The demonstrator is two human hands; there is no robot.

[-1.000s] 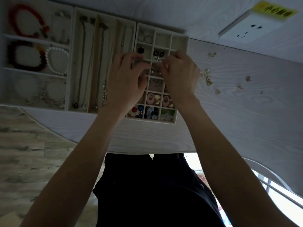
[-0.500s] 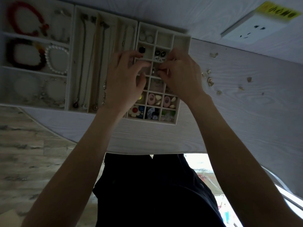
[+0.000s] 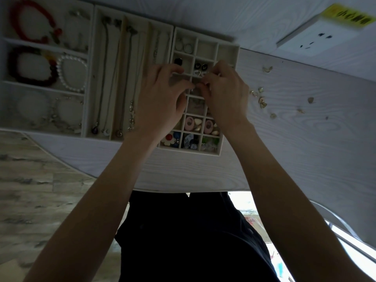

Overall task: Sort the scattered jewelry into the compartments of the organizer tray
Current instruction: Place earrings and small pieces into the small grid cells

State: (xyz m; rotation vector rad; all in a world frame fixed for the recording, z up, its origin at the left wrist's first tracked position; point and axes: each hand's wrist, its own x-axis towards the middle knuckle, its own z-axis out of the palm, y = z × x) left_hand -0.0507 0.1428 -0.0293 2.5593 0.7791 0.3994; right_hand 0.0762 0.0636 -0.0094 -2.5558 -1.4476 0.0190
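Note:
The cream organizer tray (image 3: 228, 46) with many small square compartments lies at the table's middle. Several compartments hold earrings and coloured pieces. My left hand (image 3: 160, 100) and my right hand (image 3: 225, 92) hover over its middle rows, fingers curled, fingertips meeting above one compartment. Between them they pinch a small earring (image 3: 198, 85), mostly hidden by the fingers. Scattered gold jewelry (image 3: 261, 101) lies loose on the white table to the right of the tray.
A necklace tray (image 3: 122, 23) with long chains lies left of the small-compartment tray. Further left is a bracelet tray (image 3: 43, 43) with red, dark and pearl bracelets. A white socket box (image 3: 317, 37) with a yellow label stands at the back right. The table edge (image 3: 183, 186) runs near my body.
Both hands have drawn slightly toward me over the tray. Their fingertips have closed together above a middle compartment.

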